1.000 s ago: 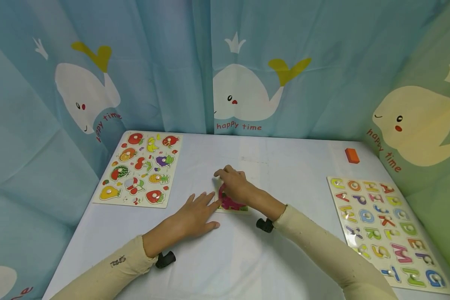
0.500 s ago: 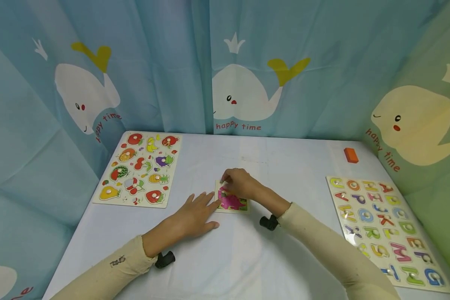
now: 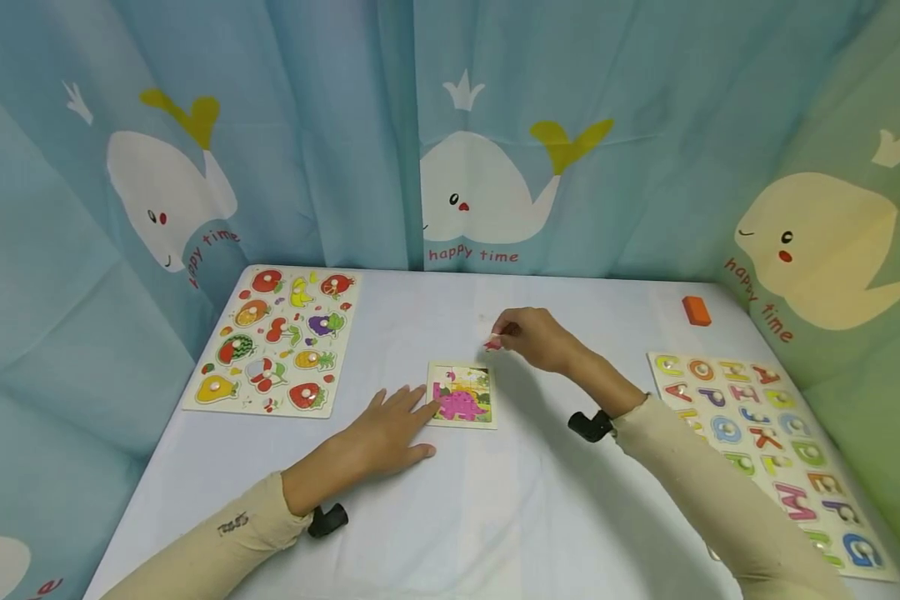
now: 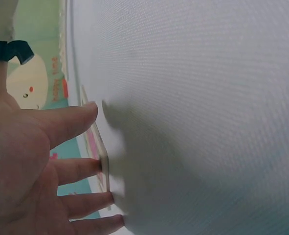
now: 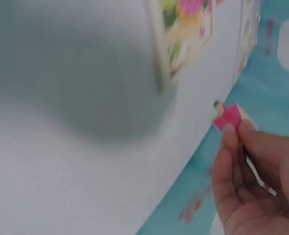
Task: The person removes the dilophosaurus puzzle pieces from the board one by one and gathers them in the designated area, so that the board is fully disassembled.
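Note:
A small square jigsaw puzzle [image 3: 461, 406] with a pink dinosaur lies flat at the middle of the table. Spread fingers of my left hand [image 3: 386, 433] rest on the table, the fingertips touching the puzzle's left edge. In the left wrist view that hand [image 4: 51, 171] shows straight fingers against the board's side. Above and right of the puzzle, my right hand [image 3: 536, 337] pinches a pink puzzle piece [image 3: 493, 342] between thumb and fingers. The right wrist view shows the piece [image 5: 227, 116] held clear of the board.
A fruit peg puzzle [image 3: 273, 342] lies at the back left. On the right is an alphabet peg puzzle [image 3: 783, 450], partly covered by my right sleeve. An orange block [image 3: 696, 310] sits near the back right corner. A whale-print curtain [image 3: 330, 167] surrounds the table.
My right hand has pulled away from the puzzle, up and to the right, with a pink piece in its fingers, uncovering the board. The left hand has stayed put.

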Demonstrator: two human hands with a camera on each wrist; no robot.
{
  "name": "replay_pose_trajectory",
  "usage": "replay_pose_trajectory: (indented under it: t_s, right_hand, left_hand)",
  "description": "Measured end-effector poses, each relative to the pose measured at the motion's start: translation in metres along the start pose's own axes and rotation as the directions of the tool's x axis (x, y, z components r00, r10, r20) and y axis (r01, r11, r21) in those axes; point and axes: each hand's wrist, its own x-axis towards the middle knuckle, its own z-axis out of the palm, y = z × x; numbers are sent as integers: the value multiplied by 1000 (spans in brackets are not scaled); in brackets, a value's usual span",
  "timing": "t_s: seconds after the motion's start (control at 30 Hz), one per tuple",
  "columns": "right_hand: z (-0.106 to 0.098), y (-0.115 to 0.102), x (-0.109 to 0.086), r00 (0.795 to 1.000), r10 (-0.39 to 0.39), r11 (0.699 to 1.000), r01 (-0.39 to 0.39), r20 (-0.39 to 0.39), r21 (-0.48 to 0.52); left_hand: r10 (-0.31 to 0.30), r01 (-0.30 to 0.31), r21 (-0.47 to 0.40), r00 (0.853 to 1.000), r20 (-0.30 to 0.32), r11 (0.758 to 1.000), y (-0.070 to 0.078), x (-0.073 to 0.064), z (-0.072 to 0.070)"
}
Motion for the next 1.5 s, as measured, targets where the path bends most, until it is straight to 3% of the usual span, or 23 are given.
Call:
replay_pose_trajectory:
  t_s: [0.13, 0.23, 0.37, 0.43, 0.87, 1.07, 1.27, 1.37, 1.5]
  right_hand:
    - [-21, 23, -9, 999, 26, 1000, -27, 30, 10]
    - [-30, 38, -14, 991, 69, 997, -73, 111, 29]
    - [-30, 54, -17, 968, 92, 994, -104, 233, 38]
    - [-25, 60, -16, 963, 96, 995, -102, 250, 13]
    - [2, 70, -14, 997, 69, 990, -63, 44, -123]
    - [12, 69, -17, 994, 103, 984, -107, -30, -143]
    - [29, 46, -16, 994, 63, 982, -77, -85, -175]
    - [42, 30, -14, 996, 3, 981, -20, -88, -195]
    - [59, 8, -13, 997, -14, 978, -2, -74, -207]
  left_hand:
    - [0, 0, -5, 1000, -4, 1000, -1, 1, 2]
    - [6, -6, -1, 1000, -10, 1000, -2, 1, 2]
    - [6, -6, -3, 1000, -4, 1000, -2, 1, 3]
    - [2, -2, -8, 1000, 2, 1000, -2, 1, 4]
    - [5, -6, -63, 1000, -12, 998, -1, -3, 5]
    - [-1, 1, -41, 1000, -12, 999, -1, -4, 6]
    - [-1, 1, -27, 1000, -9, 1000, -1, -4, 6]
    - [-1, 1, -31, 1000, -7, 1000, -2, -3, 6]
    - [-1, 1, -32, 1000, -2, 1000, -2, -3, 7]
